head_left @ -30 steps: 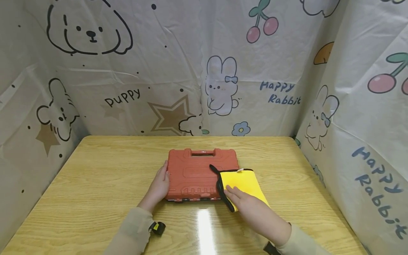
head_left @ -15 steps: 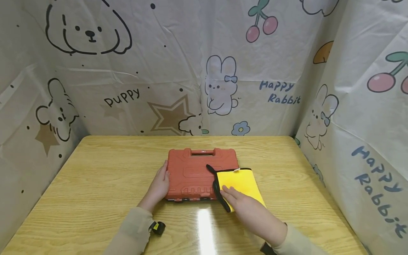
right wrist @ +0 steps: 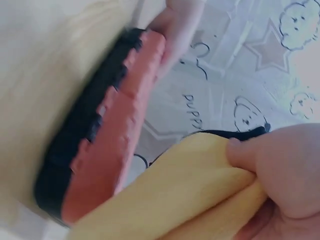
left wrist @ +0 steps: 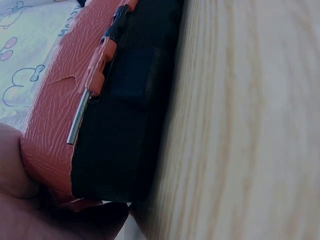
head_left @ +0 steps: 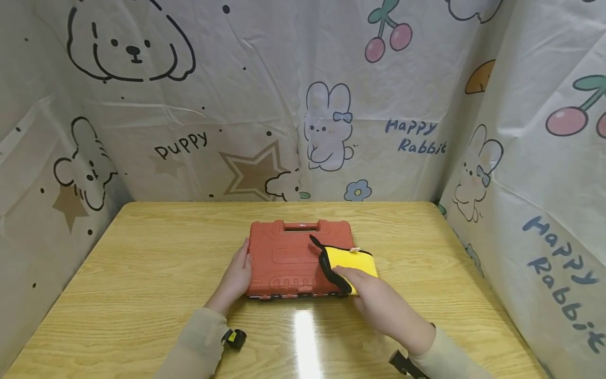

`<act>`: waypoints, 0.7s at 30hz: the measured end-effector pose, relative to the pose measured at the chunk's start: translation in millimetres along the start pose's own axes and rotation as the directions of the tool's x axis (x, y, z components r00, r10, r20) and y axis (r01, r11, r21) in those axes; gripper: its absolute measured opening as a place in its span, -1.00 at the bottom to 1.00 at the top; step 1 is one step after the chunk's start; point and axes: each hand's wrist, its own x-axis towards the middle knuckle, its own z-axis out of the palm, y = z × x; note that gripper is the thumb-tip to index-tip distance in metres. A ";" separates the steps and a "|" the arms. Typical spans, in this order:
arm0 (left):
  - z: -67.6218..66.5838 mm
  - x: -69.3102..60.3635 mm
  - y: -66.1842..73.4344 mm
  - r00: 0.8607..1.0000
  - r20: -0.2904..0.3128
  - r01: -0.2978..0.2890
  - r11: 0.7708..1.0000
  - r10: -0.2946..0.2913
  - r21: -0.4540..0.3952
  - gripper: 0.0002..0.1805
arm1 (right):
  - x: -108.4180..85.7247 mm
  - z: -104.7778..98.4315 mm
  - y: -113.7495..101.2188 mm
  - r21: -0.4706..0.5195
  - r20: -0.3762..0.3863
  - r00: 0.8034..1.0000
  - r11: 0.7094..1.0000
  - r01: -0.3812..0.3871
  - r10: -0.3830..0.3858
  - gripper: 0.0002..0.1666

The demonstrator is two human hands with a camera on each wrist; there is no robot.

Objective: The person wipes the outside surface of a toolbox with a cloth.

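A red plastic tool case [head_left: 284,257] with a black lower half [left wrist: 120,135] lies flat on the table. My left hand [head_left: 234,273] grips its left end, and the left wrist view shows fingers [left wrist: 75,220] against that end. My right hand [head_left: 379,302] pinches a folded yellow cloth [head_left: 352,259] with black edging, thumb on top. The cloth overlaps the case's right side and front right corner in the head view. In the right wrist view the cloth [right wrist: 185,185] bunches into folds beneath the thumb; some fingers are hidden.
The wood-grain table [head_left: 165,252] runs back to a white printed sheet [head_left: 236,105] hanging behind and along both sides. A strip of light [head_left: 305,342] reflects in front of the case. Metal hinge pins [left wrist: 79,116] show along the case's edge.
The right hand first slid the cloth slightly left with its fingers laid over it. Now it pinches the cloth, whose near part is gathered up. The left hand and case have stayed still.
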 end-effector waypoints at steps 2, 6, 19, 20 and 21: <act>-0.3 0.0 -0.1 1.000 0.001 -0.001 1.000 0.001 -0.001 -0.40 | 3.0 -5.6 2.3 0.036 -0.069 0.997 0.999 -0.031 0.033 -0.45; -0.8 -0.5 0.0 1.000 0.002 -0.002 1.000 0.002 0.000 -0.40 | 8.6 -20.3 8.5 0.089 -0.196 0.977 0.994 -0.070 0.086 -0.56; -1.1 -0.1 -1.4 1.000 0.005 -0.008 1.000 0.008 -0.017 -0.39 | 31.4 -64.3 29.4 0.113 -0.296 0.945 0.987 -0.112 0.141 -0.59; -1.1 0.0 -1.2 1.000 0.006 -0.005 1.000 0.005 -0.015 -0.39 | 35.1 -66.4 31.2 0.116 -0.299 0.944 0.987 -0.111 0.141 -0.59; -1.1 0.1 -1.1 1.000 0.007 -0.002 1.000 0.002 -0.013 -0.39 | 39.3 -68.4 32.9 0.118 -0.301 0.943 0.987 -0.111 0.142 -0.60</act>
